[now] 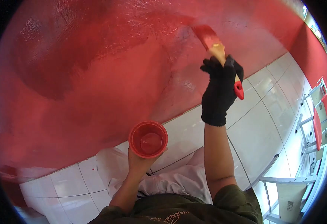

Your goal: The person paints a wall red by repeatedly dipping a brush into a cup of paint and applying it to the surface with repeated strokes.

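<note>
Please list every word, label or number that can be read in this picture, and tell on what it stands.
"WAKOP": orange print on the dark olive shirt, seen upside down; the reading is uncertain and the letters after it are too blurred.
Small dark mark on the beige panel of the metal ladder: too small to read.
No other text is visible.

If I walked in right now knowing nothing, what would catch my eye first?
The red wall fills most of the view, with a darker, wet-looking patch at its upper left. At the upper right, the right hand in a black glove presses a paintbrush with red bristles against the wall. Lower centre, the bare left hand holds up a small red cup of paint above the white tiled floor.
</note>
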